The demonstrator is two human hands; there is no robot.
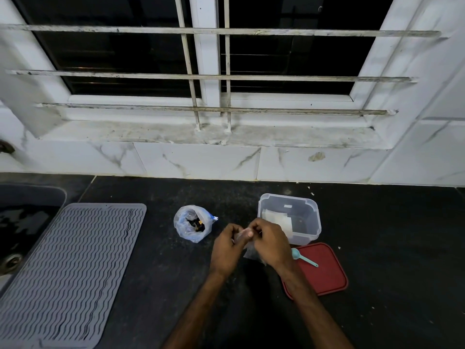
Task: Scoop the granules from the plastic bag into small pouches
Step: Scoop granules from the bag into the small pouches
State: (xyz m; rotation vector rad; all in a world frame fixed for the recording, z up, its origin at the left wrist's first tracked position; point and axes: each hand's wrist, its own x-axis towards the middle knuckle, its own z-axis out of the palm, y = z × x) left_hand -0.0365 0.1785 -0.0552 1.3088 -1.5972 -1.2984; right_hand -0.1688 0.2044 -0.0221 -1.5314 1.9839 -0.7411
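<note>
Counts, head view:
- 2 hands: left hand (pixel 226 248), right hand (pixel 270 244)
- 1 small clear pouch (pixel 251 253), pinched between both hands
- 1 plastic bag (pixel 192 224), open top, dark contents
- 1 clear container (pixel 289 217); white pieces inside, number can't be told
- 1 red lid (pixel 324 270)
- 1 teal scoop (pixel 303 256)
- 1 grey ribbed mat (pixel 70 270)
- 1 sink (pixel 22 222), partly in frame
- window grille (pixel 208 76): 3 horizontal bars, 2 vertical bars
</note>
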